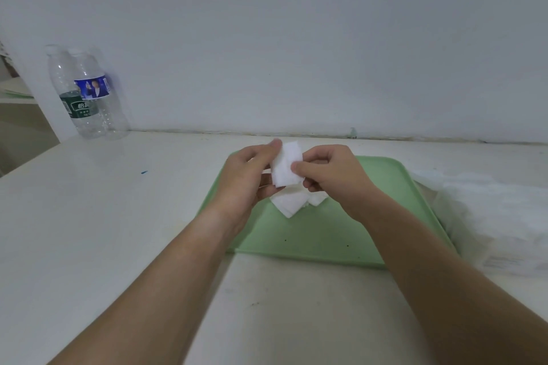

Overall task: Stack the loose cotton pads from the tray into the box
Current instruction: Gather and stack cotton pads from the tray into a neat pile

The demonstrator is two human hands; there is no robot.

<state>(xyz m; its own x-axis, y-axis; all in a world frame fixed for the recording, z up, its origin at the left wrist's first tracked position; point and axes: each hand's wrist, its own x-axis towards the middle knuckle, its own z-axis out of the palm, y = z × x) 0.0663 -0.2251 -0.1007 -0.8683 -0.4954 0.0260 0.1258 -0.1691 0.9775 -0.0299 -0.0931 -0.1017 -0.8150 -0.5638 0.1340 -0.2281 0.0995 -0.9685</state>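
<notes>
A pale green tray (323,243) lies on the white table in front of me. Above its far end both hands hold a small stack of white square cotton pads (286,164). My left hand (247,178) grips the stack from the left with thumb on top and fingers underneath. My right hand (327,175) pinches its right edge with the thumb in front. More loose white pads (292,204) lie on the tray just below my hands, partly hidden by them. No box is in view.
Two clear plastic water bottles (89,95) stand at the back left against the wall. A crumpled clear plastic wrapper (489,210) lies right of the tray. The table's left edge drops off beside the bottles.
</notes>
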